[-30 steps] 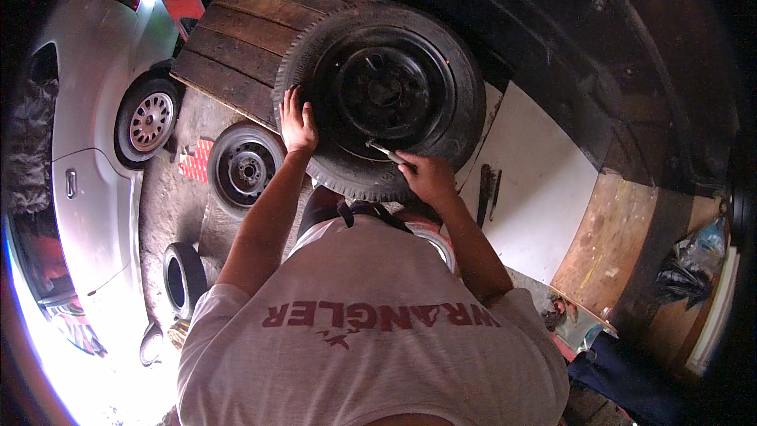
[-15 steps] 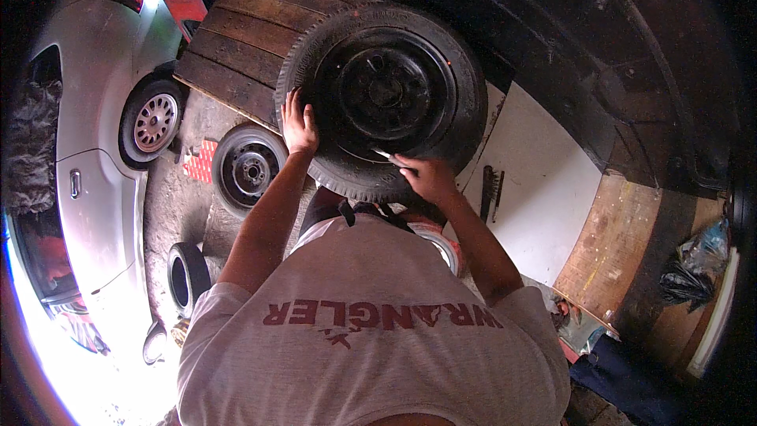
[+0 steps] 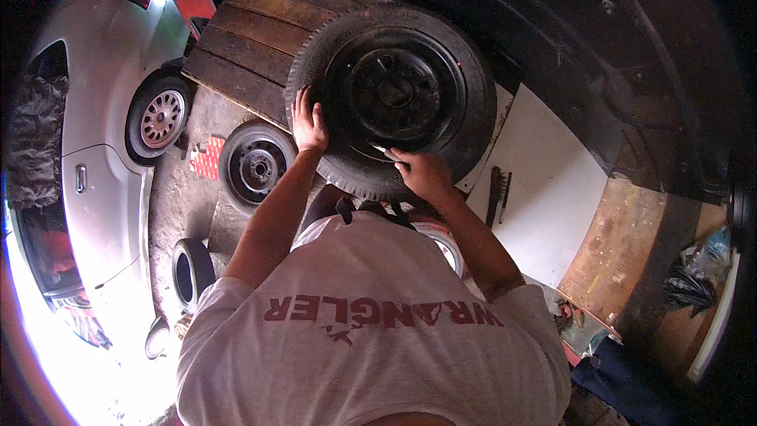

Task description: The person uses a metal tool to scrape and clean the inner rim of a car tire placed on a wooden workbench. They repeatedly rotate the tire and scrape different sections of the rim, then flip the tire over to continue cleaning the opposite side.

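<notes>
A large black wheel (image 3: pixel 394 93), a tyre on a steel rim, lies flat in front of me. My left hand (image 3: pixel 310 123) rests on its left sidewall, fingers stretched out and holding nothing. Near the rim's close edge, my right hand (image 3: pixel 426 177) is closed around a slim tool (image 3: pixel 383 150) with a pale tip. That tip points left, at the line where rim and tyre meet. Most of the handle is hidden in my fist, so I cannot tell its exact kind.
A dark brush (image 3: pixel 494 196) and a thin dark tool (image 3: pixel 505 197) lie on a white board (image 3: pixel 556 189) at right. To the left are a smaller wheel (image 3: pixel 259 164), a loose tyre (image 3: pixel 192 274) and a silver car (image 3: pixel 106 142). Wooden planks (image 3: pixel 252 35) stretch behind the wheel.
My right hand has shifted the tool tip a little left along the rim's near edge. My left hand stays on the sidewall. The whole view has moved slightly.
</notes>
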### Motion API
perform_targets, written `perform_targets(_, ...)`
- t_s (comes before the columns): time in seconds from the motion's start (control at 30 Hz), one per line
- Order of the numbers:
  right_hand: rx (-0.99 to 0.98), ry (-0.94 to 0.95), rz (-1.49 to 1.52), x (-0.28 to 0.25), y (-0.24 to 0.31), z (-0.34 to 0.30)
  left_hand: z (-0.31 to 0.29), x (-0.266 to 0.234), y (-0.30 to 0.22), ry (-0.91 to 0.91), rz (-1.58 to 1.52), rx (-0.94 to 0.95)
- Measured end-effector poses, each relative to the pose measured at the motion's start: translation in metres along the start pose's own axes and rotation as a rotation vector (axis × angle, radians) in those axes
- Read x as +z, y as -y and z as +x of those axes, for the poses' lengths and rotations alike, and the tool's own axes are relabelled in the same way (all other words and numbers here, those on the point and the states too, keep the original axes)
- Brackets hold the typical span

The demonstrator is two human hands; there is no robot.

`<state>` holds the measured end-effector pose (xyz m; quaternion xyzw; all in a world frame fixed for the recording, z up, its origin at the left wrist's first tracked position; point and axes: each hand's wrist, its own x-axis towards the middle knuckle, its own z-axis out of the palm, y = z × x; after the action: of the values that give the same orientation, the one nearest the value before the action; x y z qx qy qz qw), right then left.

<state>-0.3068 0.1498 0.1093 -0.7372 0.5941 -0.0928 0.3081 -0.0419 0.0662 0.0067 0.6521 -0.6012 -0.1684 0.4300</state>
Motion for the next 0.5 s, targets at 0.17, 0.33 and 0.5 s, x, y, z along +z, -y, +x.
perform_targets(0.17,0.007,-0.124,-0.071,0.024,0.032,0.028,-0.001,0.004,0.000,0.000,-0.015,-0.022)
perform_targets(0.33,0.034,-0.105,-0.068,0.028,0.033,0.033,0.002,0.003,0.016,-0.023,-0.209,-0.032)
perform_targets(0.5,0.077,-0.028,-0.131,0.017,0.045,0.011,0.033,-0.005,0.032,-0.081,-0.272,-0.021)
